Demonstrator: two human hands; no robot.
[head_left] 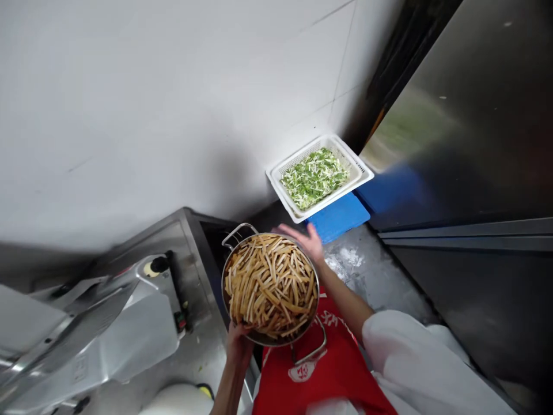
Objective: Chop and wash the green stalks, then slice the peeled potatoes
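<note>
A round metal pan (pixel 318 288) with two wire handles is filled with brown-edged, pale strips (pixel 272 282) that look like cut dried tofu. At its near left side, my left hand (pixel 239 344) is closed on the rim, with the fingers partly hidden beneath. My right hand (pixel 311 245) is at the far right side of the pan, fingers stretched out and apart. Some of its fingertips pass behind the rim, and I cannot tell whether they touch it. The pan is held in front of a red apron (pixel 311 374).
Beyond the pan, a white perforated basket (pixel 298 214) holds chopped green vegetables (pixel 315 177), above a blue board (pixel 339 218). A metal slicing machine (pixel 133 334) stands on the steel counter (pixel 203 323) at left. A dark metal cabinet (pixel 470 173) borders the right.
</note>
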